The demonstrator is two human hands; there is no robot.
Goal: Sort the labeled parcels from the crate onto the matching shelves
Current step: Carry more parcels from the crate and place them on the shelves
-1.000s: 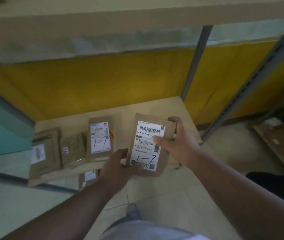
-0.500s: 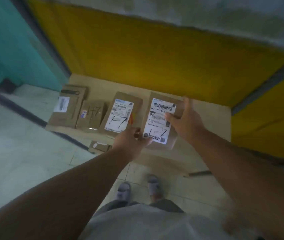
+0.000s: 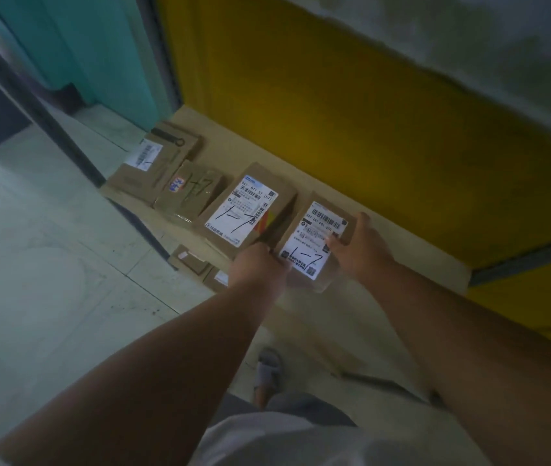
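Note:
A brown parcel with a white label hand-marked "1-7" lies low on the wooden shelf board, at the right end of a row. My left hand grips its near left corner. My right hand holds its right edge, thumb on the label. To its left lies another "1-7" parcel, then a small taped parcel and a flat box at the far left. The crate is not in view.
A yellow back panel rises behind the shelf. A dark metal upright stands at the shelf's left front corner. More small parcels lie on a lower level under the shelf edge. Pale tiled floor spreads to the left; my sandalled foot stands below.
Both hands have carried the "1-7" parcel forward and down onto the shelf beside the other "1-7" parcel. My view has tilted down and turned left.

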